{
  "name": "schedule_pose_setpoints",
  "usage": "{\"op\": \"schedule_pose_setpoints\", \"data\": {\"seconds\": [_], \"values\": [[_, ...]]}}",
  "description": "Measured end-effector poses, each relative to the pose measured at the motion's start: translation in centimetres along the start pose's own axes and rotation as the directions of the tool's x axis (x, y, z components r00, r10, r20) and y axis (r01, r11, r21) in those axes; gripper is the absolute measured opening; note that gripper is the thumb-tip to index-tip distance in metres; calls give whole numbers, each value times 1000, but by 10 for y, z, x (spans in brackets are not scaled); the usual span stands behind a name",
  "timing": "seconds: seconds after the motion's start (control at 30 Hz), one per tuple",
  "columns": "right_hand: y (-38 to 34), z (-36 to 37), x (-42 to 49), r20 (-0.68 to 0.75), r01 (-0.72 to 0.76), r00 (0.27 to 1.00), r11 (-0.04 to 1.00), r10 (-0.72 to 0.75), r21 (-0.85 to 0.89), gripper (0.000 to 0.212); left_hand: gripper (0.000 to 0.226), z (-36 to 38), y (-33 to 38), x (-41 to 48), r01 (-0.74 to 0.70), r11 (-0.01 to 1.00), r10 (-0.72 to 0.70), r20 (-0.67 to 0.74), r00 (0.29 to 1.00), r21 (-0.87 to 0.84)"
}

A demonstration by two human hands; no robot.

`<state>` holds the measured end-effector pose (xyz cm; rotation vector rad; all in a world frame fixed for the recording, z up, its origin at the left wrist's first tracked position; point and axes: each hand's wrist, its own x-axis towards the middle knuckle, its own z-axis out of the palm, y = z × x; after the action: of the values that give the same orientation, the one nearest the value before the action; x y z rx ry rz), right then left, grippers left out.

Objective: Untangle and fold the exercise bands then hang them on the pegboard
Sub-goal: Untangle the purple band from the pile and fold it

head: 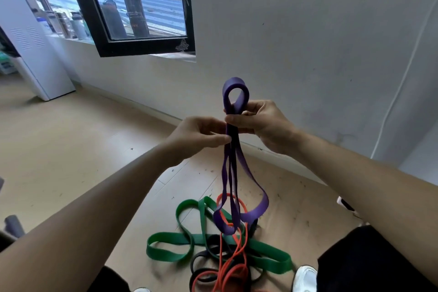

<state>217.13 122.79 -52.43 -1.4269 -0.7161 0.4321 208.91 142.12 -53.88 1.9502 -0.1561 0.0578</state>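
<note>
A purple exercise band [239, 178] hangs folded in front of me. Its top loop stands above my hands and its lower loops dangle to just above the floor. My right hand [258, 123] grips the gathered strands just below the top loop. My left hand [199, 136] pinches the same strands a little lower, thumb and fingers closed on them. On the wooden floor below lies a tangled heap: a wide green band [170, 244], a thin orange band [234, 265] and a black band [201, 261] wound through one another. No pegboard is in view.
A grey wall [308, 42] stands close ahead, with a black-framed window [132, 7] at the upper left. A white cabinet [30, 47] is at the far left. My white shoe [304, 278] and dark-trousered knees frame the heap.
</note>
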Motion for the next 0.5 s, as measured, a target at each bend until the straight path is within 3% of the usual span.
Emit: {"op": "schedule_pose_setpoints", "data": {"seconds": [0.27, 0.5], "values": [[-7, -9, -3, -44, 25, 999, 999, -23, 41, 33, 19, 19, 6, 9, -92, 995, 87, -122, 989, -30], [-3, -13, -4, -36, -7, 999, 1000, 7, 1, 45, 25, 20, 14, 11, -149, 981, 122, -210, 970, -121]]}}
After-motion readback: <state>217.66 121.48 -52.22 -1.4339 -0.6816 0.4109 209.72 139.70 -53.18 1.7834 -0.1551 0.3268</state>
